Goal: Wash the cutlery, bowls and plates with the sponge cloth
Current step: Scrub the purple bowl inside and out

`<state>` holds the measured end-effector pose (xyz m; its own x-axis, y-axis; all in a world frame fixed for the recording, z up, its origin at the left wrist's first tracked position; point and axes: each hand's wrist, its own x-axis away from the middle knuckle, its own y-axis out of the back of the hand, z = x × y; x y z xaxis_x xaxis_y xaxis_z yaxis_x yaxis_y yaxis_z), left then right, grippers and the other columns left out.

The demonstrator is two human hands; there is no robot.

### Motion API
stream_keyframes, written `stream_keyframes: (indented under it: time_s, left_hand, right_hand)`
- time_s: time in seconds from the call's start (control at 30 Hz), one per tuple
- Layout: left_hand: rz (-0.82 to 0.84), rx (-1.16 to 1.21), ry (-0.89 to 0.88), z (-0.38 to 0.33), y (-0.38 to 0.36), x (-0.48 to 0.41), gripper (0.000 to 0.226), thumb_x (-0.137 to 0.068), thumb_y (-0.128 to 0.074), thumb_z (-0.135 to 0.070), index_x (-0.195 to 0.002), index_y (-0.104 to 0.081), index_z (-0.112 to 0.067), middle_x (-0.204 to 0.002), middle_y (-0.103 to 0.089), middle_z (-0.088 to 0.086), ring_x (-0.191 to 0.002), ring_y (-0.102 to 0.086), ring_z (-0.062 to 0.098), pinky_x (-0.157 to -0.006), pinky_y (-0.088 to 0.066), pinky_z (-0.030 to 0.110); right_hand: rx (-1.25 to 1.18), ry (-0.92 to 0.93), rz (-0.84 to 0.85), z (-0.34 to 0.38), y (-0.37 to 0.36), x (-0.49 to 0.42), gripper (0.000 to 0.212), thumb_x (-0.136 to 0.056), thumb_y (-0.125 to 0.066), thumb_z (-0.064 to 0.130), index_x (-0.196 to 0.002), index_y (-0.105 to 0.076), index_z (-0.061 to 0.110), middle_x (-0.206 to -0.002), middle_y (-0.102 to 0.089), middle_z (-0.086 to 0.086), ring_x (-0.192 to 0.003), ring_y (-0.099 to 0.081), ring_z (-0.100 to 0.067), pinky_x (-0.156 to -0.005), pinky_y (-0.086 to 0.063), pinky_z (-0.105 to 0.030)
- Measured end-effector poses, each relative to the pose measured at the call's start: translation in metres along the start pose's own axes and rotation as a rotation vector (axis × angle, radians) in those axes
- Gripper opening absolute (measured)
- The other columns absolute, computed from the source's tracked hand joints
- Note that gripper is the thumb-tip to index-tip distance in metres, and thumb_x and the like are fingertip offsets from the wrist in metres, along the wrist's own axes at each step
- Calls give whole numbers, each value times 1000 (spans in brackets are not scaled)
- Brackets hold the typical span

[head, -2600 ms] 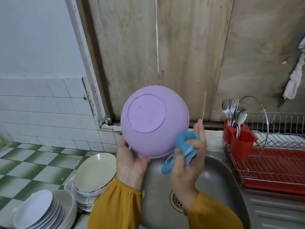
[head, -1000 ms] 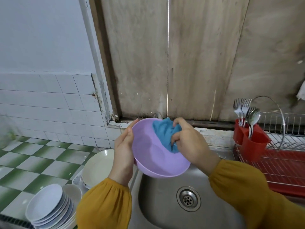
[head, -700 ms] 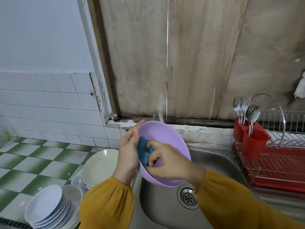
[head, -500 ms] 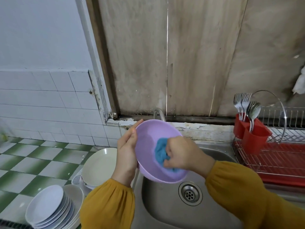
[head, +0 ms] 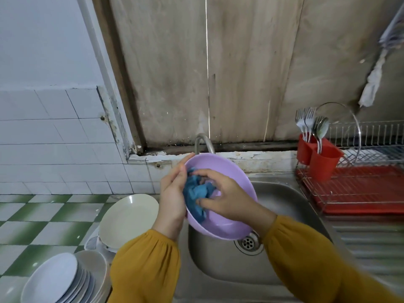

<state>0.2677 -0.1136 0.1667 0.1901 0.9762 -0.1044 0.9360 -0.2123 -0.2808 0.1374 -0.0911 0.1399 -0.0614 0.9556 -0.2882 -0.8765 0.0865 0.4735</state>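
Left hand (head: 172,200) stands edge-up, fingers pointing far, gripping the purple bowl (head: 231,226) at its left rim. Right hand (head: 220,197), palm down, fingers curled, clutches the blue sponge cloth (head: 196,193).

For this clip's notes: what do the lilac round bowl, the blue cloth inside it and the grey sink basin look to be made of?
The lilac round bowl is probably plastic: opaque, even colour, soft satin sheen. The blue cloth looks like soft matte fabric, bunched into folds. The grey sink basin looks like brushed stainless steel, with dull, smeared reflections.
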Motion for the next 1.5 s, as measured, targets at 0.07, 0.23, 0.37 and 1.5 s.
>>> stream_keyframes:
  time_s: [0.07,0.23,0.37,1.5]
  left_hand:
    - [18,1,-3,4,-3,1,34,-103,-37,-15,-125,-63,-9,-118,-67,14,-112,-63,32,-98,-51,48]
    - [76,6,28,6,-3,-4,35,-104,-35,-16,-123,-64,-10,-112,-69,12,-102,-66,28,-87,-55,40]
    - [146,12,18,7,-19,-3,34,-103,-35,-10,-122,-62,-6,-110,-69,14,-97,-65,25,-86,-55,34]
    - [562,-213,-176,126,-288,165,131,-28,-95,-40,-142,-31,-43,-136,-45,-31,-123,-44,-11,-98,-46,25]
  right_hand:
    - [-100,-21,14,1,-10,3,59,-74,-67,10,-129,-52,26,-122,-60,3,-112,-60,-15,-93,-54,-31]
    - [-191,-78,115,6,5,17,50,-70,-60,7,-114,-58,29,-119,-61,0,-113,-60,-17,-91,-54,-28]
    - [-310,-107,-63,17,4,24,47,-82,-54,-2,-118,-56,28,-113,-60,9,-104,-60,-6,-84,-51,-21]
    - [108,-72,-1575,-63,298,299,41,-84,-70,4,-117,-53,21,-106,-52,-6,-100,-57,-10,-85,-49,-23]
